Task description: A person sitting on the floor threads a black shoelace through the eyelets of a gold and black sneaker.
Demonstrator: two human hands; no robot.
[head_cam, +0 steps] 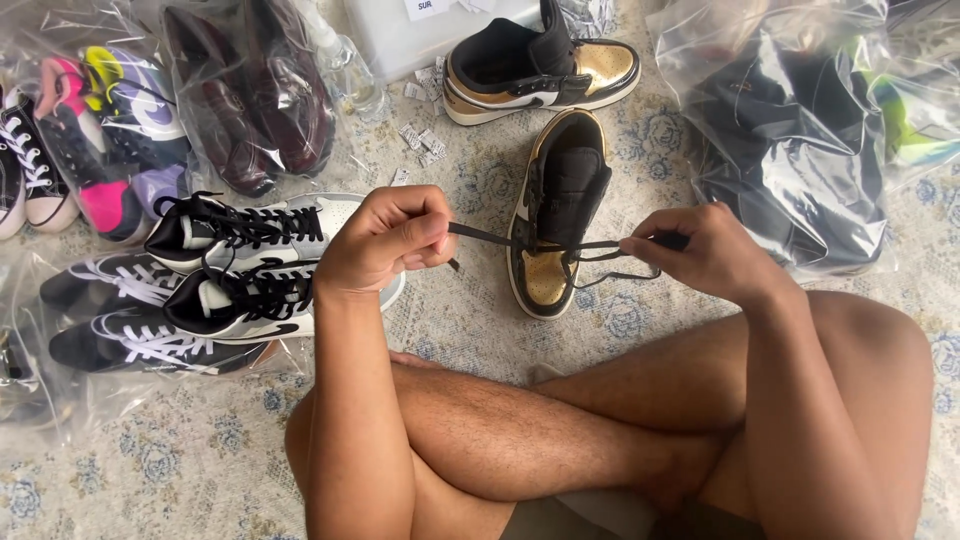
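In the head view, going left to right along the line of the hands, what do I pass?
Bagged dark sneakers with white laces → black-and-white high-tops → left hand pinching the black lace → gold-and-black sneaker → right hand → bagged dark shoes.

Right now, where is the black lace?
In the head view the black lace is stretched between the left hand and the right hand, just over the gold shoe on the carpet.
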